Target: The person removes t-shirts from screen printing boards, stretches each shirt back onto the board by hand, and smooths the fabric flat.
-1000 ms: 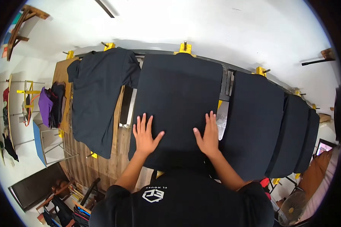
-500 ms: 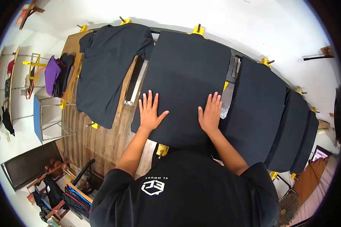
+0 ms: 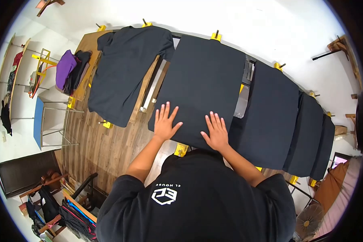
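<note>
A black T-shirt is stretched smooth over a board in front of me. My left hand lies flat on its near left part, fingers spread and pointing away from me. On the near right part rests my right hand, also flat with its fingers stretched out. Both palms touch the cloth near the board's front edge, and neither hand holds anything. To the left, another black T-shirt lies looser over its board, with a sleeve and some creases showing.
More boards covered in black cloth stand in a row to the right. Yellow brackets sit at the board ends. Folded garments, one a purple garment, lie on a wooden board at far left. A fan is at lower right.
Both hands have slid over the cloth towards me, nearer the board's front edge. My right hand has also come inward, closer to the left. The whole view has shifted slightly.
</note>
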Action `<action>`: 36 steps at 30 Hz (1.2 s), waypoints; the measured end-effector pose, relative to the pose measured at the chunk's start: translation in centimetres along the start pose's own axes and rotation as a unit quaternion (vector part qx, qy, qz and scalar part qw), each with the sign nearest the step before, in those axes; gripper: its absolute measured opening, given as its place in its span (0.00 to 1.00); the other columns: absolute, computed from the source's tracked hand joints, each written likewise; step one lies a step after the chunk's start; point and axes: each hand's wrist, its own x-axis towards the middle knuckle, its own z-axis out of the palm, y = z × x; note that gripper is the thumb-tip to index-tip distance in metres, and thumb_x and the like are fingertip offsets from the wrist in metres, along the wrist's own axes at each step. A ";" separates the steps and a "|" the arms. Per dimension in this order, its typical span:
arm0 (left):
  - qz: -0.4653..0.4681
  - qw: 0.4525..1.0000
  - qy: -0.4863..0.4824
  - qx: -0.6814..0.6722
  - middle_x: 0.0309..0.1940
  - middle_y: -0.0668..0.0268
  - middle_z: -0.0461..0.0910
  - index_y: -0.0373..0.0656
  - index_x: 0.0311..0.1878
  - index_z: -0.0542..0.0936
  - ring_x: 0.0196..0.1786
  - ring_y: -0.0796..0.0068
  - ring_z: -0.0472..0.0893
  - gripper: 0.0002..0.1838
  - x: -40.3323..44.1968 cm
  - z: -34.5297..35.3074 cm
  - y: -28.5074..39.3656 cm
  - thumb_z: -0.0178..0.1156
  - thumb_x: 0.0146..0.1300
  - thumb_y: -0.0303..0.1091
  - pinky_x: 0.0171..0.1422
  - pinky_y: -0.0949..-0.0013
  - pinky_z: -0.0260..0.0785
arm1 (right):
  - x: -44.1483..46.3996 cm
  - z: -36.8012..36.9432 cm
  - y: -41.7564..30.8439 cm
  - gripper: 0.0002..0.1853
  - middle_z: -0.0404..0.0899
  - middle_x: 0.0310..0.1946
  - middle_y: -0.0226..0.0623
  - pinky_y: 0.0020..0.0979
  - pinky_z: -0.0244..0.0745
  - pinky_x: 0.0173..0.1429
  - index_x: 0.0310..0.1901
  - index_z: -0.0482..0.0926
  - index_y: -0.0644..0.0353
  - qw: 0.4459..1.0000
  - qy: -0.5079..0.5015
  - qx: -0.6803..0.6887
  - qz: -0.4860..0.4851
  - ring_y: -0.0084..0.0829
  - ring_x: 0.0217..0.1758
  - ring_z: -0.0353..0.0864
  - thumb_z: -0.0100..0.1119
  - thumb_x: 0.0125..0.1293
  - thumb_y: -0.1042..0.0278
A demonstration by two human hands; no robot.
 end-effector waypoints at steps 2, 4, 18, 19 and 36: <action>-0.035 0.999 0.016 0.017 0.87 0.48 0.48 0.60 0.86 0.61 0.87 0.39 0.50 0.42 -2.1 -0.3 -2.3 0.54 0.74 0.66 0.87 0.36 0.39 | -1.9 -0.2 0.3 0.41 0.54 0.85 0.49 0.52 0.45 0.88 0.83 0.60 0.55 1.000 0.003 -0.012 0.014 0.49 0.88 0.52 0.57 0.76 0.42; -0.077 0.997 0.001 0.032 0.87 0.47 0.48 0.61 0.86 0.60 0.87 0.38 0.49 0.42 -4.2 -0.5 -4.5 0.53 0.75 0.67 0.87 0.34 0.37 | -3.5 -0.1 0.6 0.41 0.54 0.85 0.48 0.52 0.46 0.87 0.83 0.60 0.54 0.999 0.012 -0.021 0.026 0.50 0.88 0.52 0.55 0.77 0.41; -0.096 0.993 0.056 -0.044 0.86 0.43 0.47 0.53 0.87 0.54 0.85 0.31 0.50 0.52 -6.6 1.8 -4.5 0.55 0.70 0.73 0.83 0.29 0.42 | -5.3 1.6 -2.1 0.57 0.44 0.87 0.53 0.59 0.37 0.88 0.84 0.53 0.61 0.994 0.027 -0.063 0.086 0.54 0.90 0.41 0.55 0.69 0.23; -0.096 0.994 0.035 -0.045 0.86 0.44 0.46 0.53 0.88 0.53 0.85 0.31 0.49 0.55 -6.7 1.5 -4.7 0.57 0.67 0.76 0.84 0.28 0.42 | -5.6 1.7 -2.3 0.57 0.44 0.87 0.53 0.59 0.37 0.88 0.84 0.53 0.61 0.994 0.029 -0.064 0.085 0.54 0.90 0.41 0.55 0.69 0.23; -0.079 0.997 -0.013 -0.023 0.88 0.42 0.35 0.49 0.89 0.46 0.88 0.33 0.36 0.71 -6.6 -1.3 -1.6 0.63 0.53 0.84 0.83 0.24 0.25 | -5.5 1.9 -6.0 0.58 0.51 0.84 0.59 0.54 0.40 0.89 0.82 0.54 0.70 0.997 0.056 -0.027 0.039 0.55 0.90 0.44 0.61 0.68 0.28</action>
